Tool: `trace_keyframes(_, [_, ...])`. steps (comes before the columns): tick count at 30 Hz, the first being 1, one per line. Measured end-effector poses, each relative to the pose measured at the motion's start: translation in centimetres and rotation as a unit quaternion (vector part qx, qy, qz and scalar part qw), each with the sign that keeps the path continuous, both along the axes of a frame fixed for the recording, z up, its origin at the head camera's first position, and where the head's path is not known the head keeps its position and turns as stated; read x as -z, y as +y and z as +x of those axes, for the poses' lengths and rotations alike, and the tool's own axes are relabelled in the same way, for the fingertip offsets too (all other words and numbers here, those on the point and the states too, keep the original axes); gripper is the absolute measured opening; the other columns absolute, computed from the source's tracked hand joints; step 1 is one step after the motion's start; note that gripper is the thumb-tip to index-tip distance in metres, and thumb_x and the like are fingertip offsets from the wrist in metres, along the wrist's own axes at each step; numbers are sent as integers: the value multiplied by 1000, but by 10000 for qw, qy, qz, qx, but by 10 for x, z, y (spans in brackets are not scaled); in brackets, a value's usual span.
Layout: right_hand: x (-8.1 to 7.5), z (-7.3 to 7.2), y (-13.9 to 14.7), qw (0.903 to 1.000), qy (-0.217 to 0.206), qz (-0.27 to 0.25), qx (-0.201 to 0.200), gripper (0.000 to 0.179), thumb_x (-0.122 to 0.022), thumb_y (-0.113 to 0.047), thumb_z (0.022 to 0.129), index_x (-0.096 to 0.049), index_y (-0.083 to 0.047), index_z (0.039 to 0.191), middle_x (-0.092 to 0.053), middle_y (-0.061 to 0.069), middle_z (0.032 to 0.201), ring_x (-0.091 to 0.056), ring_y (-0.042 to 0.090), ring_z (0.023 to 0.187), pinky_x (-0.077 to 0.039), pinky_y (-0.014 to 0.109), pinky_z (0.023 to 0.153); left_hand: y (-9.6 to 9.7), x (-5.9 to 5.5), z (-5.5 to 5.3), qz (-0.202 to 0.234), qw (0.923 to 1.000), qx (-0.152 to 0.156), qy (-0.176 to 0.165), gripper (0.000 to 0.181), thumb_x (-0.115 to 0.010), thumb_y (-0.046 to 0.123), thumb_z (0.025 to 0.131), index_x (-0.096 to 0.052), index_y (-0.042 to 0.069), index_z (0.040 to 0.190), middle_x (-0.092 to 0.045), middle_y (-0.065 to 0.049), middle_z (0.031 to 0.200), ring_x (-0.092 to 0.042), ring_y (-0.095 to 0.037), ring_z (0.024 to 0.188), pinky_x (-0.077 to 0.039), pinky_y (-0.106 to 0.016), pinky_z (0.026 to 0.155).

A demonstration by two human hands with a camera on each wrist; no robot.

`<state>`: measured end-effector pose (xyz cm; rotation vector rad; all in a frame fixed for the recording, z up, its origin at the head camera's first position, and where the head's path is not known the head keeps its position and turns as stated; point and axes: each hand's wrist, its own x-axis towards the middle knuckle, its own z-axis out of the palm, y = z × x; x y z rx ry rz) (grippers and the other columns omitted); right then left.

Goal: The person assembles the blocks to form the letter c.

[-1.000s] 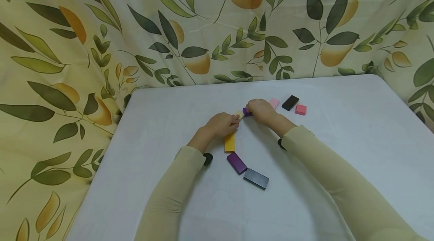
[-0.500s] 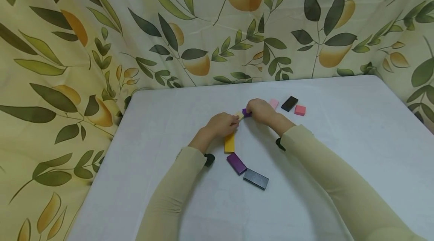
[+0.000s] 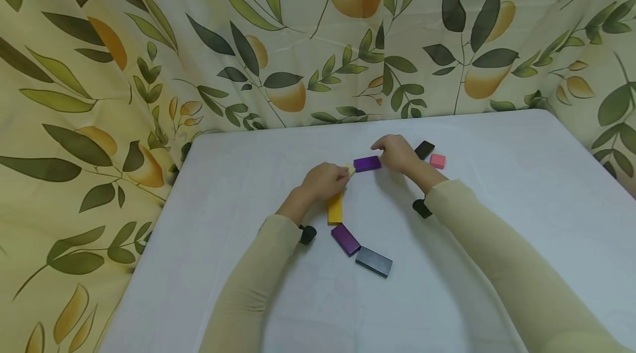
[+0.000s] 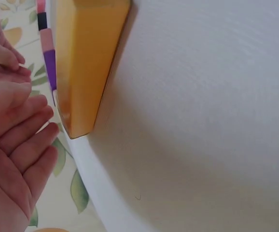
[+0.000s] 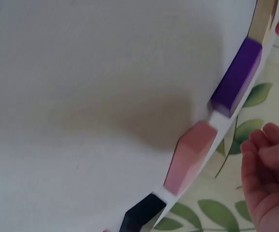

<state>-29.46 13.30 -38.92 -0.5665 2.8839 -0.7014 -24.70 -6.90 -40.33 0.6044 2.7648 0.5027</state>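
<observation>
Violet block, left hand and right hand loosely bent nearby, both empty

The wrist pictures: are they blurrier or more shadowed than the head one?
Right wrist: dim, pink block slightly soft-edged, hazy shadow beside it; left wrist: broad soft shadow by the yellow block; head: gray block fairly crisp, faint shadow along the right sleeve.
</observation>
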Motion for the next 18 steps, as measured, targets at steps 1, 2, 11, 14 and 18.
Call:
trace_keyframes(1, [-1,0,4,10000,-12,-34,63,34,-45,13,82,-61,10,111,-58,26,112,-51,37,106,-38,48,95,0,0,1,26,10000,17,0,35,-49,28,96,-56,16,128,-54,5,128,-54,-13,94,-42,-23,81])
trace_keyframes(2, [-2,1,9,9999,24,-48,89,34,-45,12,82,-61,10,112,-58,26,112,-51,37,107,-38,48,95,-1,0,2,58,10000,33,-14,35,-48,28,96,-55,16,128,-53,6,129,-54,-13,102,-41,-24,86])
trace_keyframes(11, [5,9,33,9998,62,40,207,30,-49,3,87,-58,12,114,-56,28,115,-49,42,110,-36,49,95,-9,-3,15,245,9991,333,20,36,-47,27,97,-55,13,129,-52,5,130,-43,-17,124,-35,-31,99])
trace_keyframes(14, [7,13,35,9998,13,121,134,32,-51,2,87,-56,13,116,-55,29,115,-49,42,111,-36,50,96,-9,-7,25,194,9980,603,43,36,-48,27,96,-56,12,128,-52,3,130,-44,-17,123,-35,-32,100])
trace_keyframes(18, [9,16,35,9999,92,128,37,30,-54,-1,88,-57,13,115,-57,29,113,-50,42,109,-37,50,95,-5,-10,42,80,9930,1162,205,36,-47,27,97,-56,11,128,-51,2,132,-50,-16,116,-38,-30,97])
